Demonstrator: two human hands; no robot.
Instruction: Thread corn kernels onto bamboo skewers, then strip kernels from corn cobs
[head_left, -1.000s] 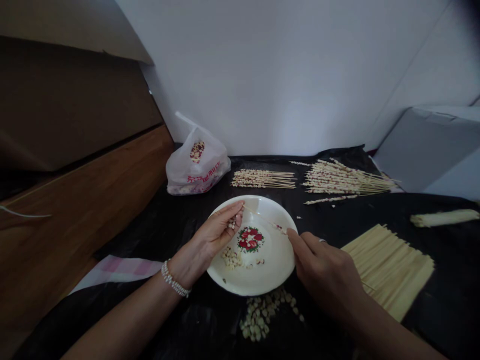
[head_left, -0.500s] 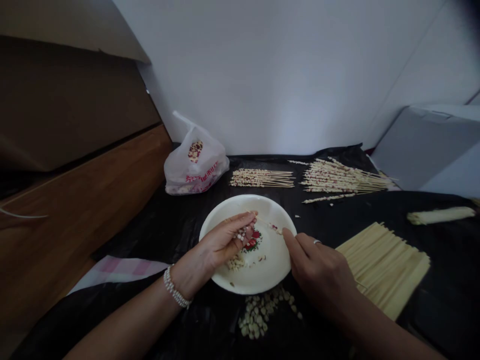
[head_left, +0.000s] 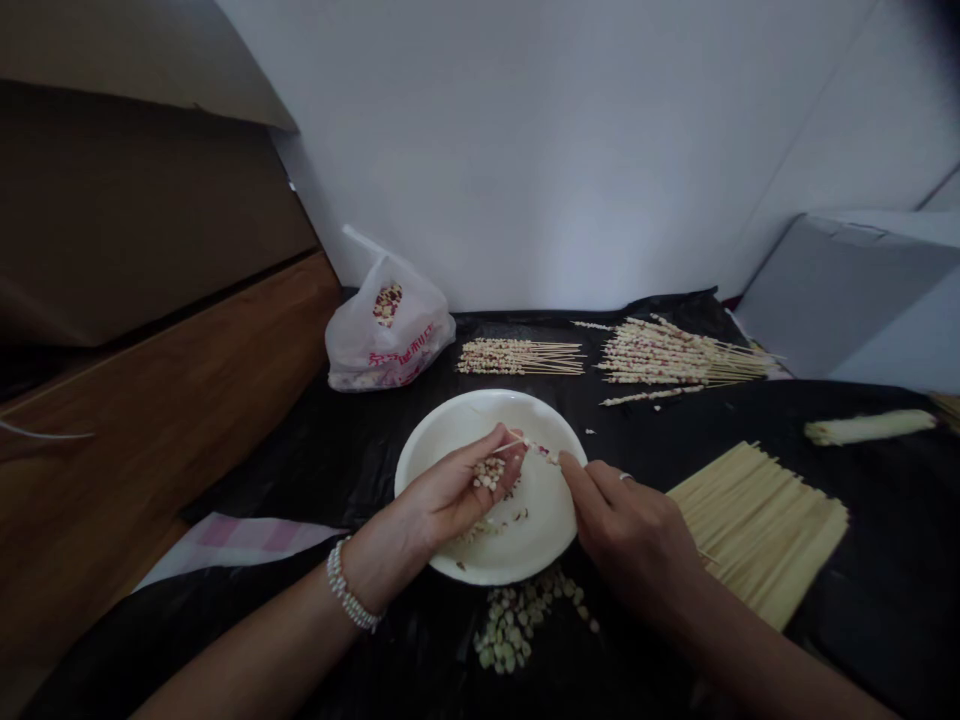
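Over the white bowl [head_left: 540,545], my left hand [head_left: 457,490] is cupped around several pale corn kernels [head_left: 489,473], its thumb and fingertips closed at the free end of a thin wooden skewer [head_left: 513,441]. Pale and dark red kernels [head_left: 541,451] are threaded along that skewer. My right hand [head_left: 630,515], at the bowl's right rim, pinches the skewer beside the threaded kernels; part of the stick is hidden behind its fingers. Loose kernels [head_left: 487,527] lie in the bowl, partly covered by my left hand.
Behind the bowl stand a white plastic bag [head_left: 394,335] of kernels and two piles of filled skewers [head_left: 517,357]. Bare skewers [head_left: 765,520] lie to the right, a pale stick-like bundle [head_left: 870,427] beyond them. Loose kernels [head_left: 517,625] lie in front on black sheeting [head_left: 420,640].
My left fingers have shifted along the skewer, and its bare end now sticks out past them. The kernels in the left palm show more openly. The right hand keeps its pinch.
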